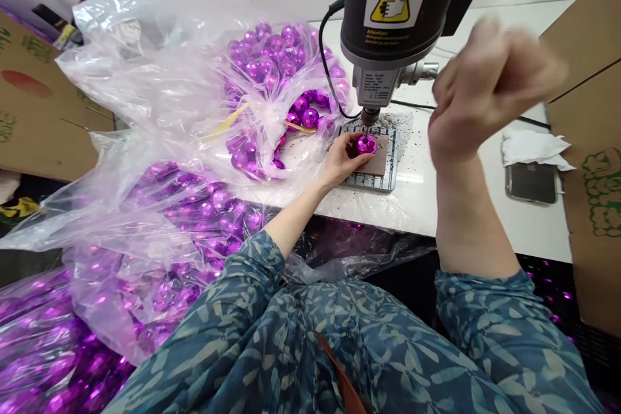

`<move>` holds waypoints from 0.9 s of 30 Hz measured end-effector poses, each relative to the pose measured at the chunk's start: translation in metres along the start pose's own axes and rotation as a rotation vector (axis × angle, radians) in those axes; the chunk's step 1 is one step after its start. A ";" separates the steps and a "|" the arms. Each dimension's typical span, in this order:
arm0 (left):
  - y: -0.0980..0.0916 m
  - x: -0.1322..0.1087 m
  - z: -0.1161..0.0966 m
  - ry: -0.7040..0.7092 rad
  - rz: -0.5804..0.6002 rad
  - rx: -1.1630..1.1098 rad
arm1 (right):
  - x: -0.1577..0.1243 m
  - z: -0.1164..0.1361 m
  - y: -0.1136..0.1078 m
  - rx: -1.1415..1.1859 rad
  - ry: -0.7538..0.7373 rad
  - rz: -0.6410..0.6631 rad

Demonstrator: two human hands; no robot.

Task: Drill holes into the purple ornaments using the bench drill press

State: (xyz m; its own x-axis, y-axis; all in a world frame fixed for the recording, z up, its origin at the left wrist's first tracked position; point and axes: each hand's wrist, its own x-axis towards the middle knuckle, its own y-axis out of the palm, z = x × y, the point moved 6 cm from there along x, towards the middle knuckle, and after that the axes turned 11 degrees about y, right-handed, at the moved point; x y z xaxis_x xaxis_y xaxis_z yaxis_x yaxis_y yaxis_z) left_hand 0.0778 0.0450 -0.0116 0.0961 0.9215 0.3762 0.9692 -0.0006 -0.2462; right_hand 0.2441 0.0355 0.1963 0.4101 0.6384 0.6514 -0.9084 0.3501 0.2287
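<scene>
My left hand (343, 158) pinches a shiny purple mirror ball (366, 144) between thumb and fingers. The ball rests on a brown square board (378, 165) on the grey slotted base (391, 168) of a drill press. Directly above it is the chuck (370, 116), with the thin bit reaching down toward the ball's top; whether they touch I cannot tell. Beside the press's metal feed hub (427, 71), my right hand (485, 87) is raised, blurred by motion and curled closed around the feed lever, which the fingers mostly hide.
An open clear plastic bag (276, 110) of purple balls lies left of the press. More bagged balls (194, 207) fill the lower left. Dark shavings surround the base. A phone (531, 182) lies under white tissue (533, 147) at right. Cardboard boxes (594, 142) flank the table.
</scene>
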 end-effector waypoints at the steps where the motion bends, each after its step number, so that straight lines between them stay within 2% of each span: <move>1: -0.001 -0.001 -0.003 -0.003 -0.016 0.021 | 0.012 0.013 0.001 0.128 -0.115 -0.096; 3: -0.010 -0.009 -0.017 -0.006 -0.058 0.084 | 0.039 0.020 0.013 0.175 -0.139 -0.123; 5: -0.022 -0.024 -0.039 -0.014 -0.014 0.134 | 0.059 0.019 0.020 0.189 -0.124 -0.098; 6: -0.026 -0.034 -0.052 -0.023 0.078 0.144 | 0.065 0.016 0.024 0.190 -0.102 -0.047; 9: -0.029 -0.079 -0.086 -0.048 0.600 0.152 | 0.069 0.005 0.026 0.242 -0.039 0.038; 11: -0.035 -0.105 -0.099 -0.033 0.836 0.206 | 0.066 0.000 0.022 0.320 -0.046 -0.036; 12: -0.038 -0.112 -0.100 -0.024 0.885 0.225 | 0.064 -0.002 0.019 0.357 -0.065 -0.090; 13: -0.042 -0.113 -0.098 -0.021 0.890 0.226 | 0.063 -0.004 0.018 0.387 -0.081 -0.132; 14: -0.047 -0.107 -0.093 -0.024 0.843 0.212 | 0.062 -0.005 0.018 0.411 -0.092 -0.158; 15: -0.053 -0.095 -0.085 -0.033 0.744 0.193 | 0.061 -0.005 0.018 0.429 -0.096 -0.159; 17: -0.075 -0.056 -0.064 -0.046 0.411 0.203 | 0.060 -0.004 0.020 0.432 -0.084 -0.101; 19: -0.103 -0.013 -0.041 -0.033 0.035 0.342 | 0.058 0.002 0.018 0.421 -0.088 -0.058; 20: -0.113 0.008 -0.032 -0.007 -0.072 0.464 | 0.056 0.005 0.017 0.413 -0.099 -0.050; 21: -0.117 0.027 -0.023 0.009 -0.080 0.595 | 0.054 0.008 0.015 0.404 -0.110 -0.049; 23: -0.117 0.057 -0.002 -0.022 0.048 0.818 | 0.051 0.014 0.012 0.381 -0.128 -0.045; 25: -0.115 0.073 0.014 -0.054 0.191 0.925 | 0.049 0.017 0.013 0.346 -0.132 -0.018; 27: -0.118 0.078 0.021 -0.043 0.206 0.898 | 0.048 0.019 0.014 0.326 -0.140 0.004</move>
State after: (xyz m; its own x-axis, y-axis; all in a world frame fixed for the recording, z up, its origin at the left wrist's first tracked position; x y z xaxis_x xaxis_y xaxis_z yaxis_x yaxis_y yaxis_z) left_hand -0.0339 0.1245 0.0283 0.2217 0.9503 0.2187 0.3918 0.1186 -0.9124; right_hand 0.2500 0.0576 0.2447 0.4116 0.5316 0.7403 -0.8977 0.0962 0.4300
